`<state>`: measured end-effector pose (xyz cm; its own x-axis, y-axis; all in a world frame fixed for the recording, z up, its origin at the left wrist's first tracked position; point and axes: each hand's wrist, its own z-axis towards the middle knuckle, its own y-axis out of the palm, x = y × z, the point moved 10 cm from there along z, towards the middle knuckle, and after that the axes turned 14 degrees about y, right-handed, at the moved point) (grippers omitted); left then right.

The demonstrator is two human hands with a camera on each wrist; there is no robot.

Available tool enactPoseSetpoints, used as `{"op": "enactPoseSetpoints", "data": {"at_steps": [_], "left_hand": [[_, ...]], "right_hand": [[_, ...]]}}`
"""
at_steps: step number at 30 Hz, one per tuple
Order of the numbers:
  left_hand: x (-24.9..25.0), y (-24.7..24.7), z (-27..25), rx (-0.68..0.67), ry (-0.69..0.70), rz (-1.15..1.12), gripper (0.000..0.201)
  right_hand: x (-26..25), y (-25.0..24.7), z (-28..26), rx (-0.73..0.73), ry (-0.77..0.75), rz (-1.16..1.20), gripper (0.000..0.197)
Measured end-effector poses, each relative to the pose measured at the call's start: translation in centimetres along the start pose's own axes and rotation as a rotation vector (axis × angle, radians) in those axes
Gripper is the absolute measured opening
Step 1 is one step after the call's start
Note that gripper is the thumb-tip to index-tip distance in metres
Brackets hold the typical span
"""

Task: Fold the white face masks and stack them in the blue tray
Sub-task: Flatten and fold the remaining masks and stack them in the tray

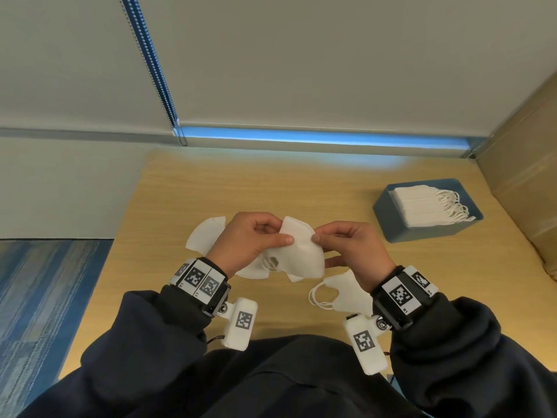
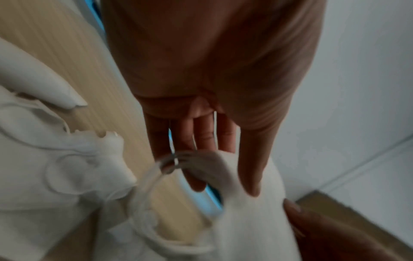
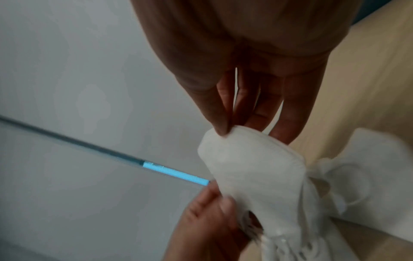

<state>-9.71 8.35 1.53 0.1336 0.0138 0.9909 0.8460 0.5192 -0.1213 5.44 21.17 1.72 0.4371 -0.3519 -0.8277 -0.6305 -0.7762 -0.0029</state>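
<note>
Masks stacked in blue tray [image 1: 391,218] near desk's right edge — many done. Left hand [image 1: 244,239] and right hand [image 1: 352,245] each pinch one mask [image 1: 301,251] mid-fold; my grip is closed on it. Loose masks [image 1: 343,291] remain.

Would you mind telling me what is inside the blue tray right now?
The blue tray holds a stack of folded white masks, ear loops toward its right end. Anything beneath the stack is hidden.

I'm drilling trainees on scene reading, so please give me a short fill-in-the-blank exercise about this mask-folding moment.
1. The held mask is pinched by ____ hands, the left hand and the right hand.
2. The stack of folded masks sits inside the ____ tray.
3. The tray stands on the person's ____ side of the wooden table.

Missing words: both; blue; right
</note>
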Motion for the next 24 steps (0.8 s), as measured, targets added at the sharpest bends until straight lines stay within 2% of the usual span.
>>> {"op": "enactPoseSetpoints", "data": {"at_steps": [3, 5, 13, 20, 24], "left_hand": [[-3.2, 2.1, -0.3, -0.195, -0.078, 0.223, 0.023], [-5.2, 3.5, -0.7, -0.261, -0.108, 0.311, 0.021], [-9.6, 9.6, -1.0, -0.188, -0.350, 0.094, 0.024], [-12.0, 11.9, -1.5, -0.177, -0.460, 0.158, 0.021], [-12.7, 12.1, -2.0, -0.139, -0.489, 0.160, 0.019]], "right_hand": [[2.1, -3.7, 0.2, 0.044, 0.093, 0.104, 0.014], [4.2, -6.5, 0.2, 0.073, 0.177, 0.157, 0.014], [11.6, -14.6, 1.1, 0.259, 0.361, 0.150, 0.015], [14.8, -16.8, 2.8, 0.350, 0.427, -0.070, 0.010], [15.0, -17.4, 3.2, 0.345, 0.432, -0.117, 0.010]]}}
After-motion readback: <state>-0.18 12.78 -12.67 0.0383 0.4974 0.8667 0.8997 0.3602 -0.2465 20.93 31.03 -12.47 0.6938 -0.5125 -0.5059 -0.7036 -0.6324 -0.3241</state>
